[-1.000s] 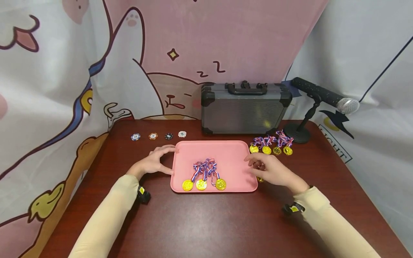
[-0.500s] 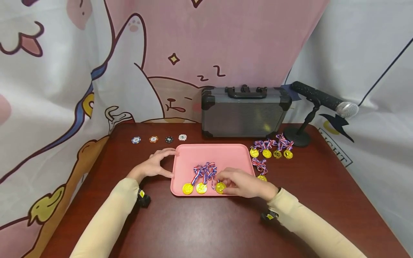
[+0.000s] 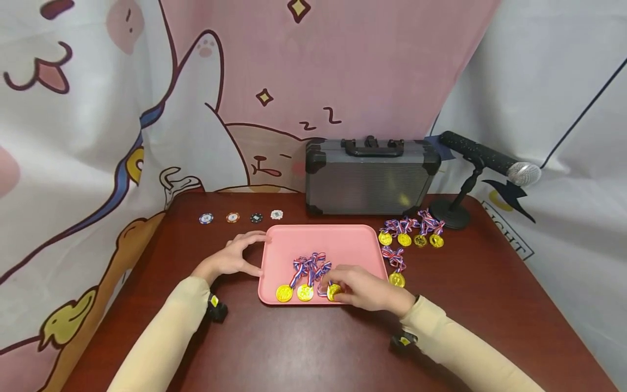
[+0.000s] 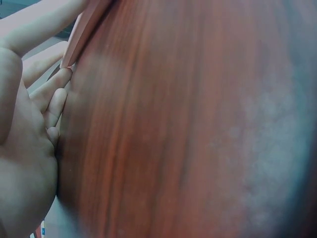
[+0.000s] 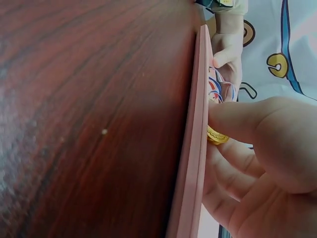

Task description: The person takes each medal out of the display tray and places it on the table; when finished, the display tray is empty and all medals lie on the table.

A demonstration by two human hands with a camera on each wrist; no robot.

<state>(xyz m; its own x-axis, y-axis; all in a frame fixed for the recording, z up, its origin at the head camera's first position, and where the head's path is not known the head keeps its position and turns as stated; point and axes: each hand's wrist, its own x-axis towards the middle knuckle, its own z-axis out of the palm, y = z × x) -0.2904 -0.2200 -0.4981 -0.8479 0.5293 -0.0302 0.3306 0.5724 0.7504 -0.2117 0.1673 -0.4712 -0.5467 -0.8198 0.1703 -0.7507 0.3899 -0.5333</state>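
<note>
A pink tray [image 3: 320, 237] lies on the table. Three gold medals with striped red, white and blue ribbons [image 3: 313, 267] rest toward its front edge: a left medal [image 3: 284, 293], a middle medal [image 3: 305, 292] and a right medal [image 3: 333, 292]. My right hand [image 3: 369, 288] reaches over the tray's front right part, with thumb and fingers pinching the right medal. In the right wrist view that gold medal [image 5: 217, 136] shows between thumb and fingers, partly hidden. My left hand [image 3: 230, 258] touches the tray's left edge, its thumb and fingers spread apart.
Right of the tray lie a single medal [image 3: 397, 280] and a group of medals [image 3: 404, 240]. Poker chips [image 3: 232, 218] line the back left. A grey case [image 3: 369, 182] stands behind the tray, and a microphone [image 3: 490, 158] on a stand [image 3: 450, 213] is at back right.
My right hand has moved left from beside the tray's right edge to the right medal and closed on it. The left hand stays at the tray's left edge. The head view has tilted slightly.
</note>
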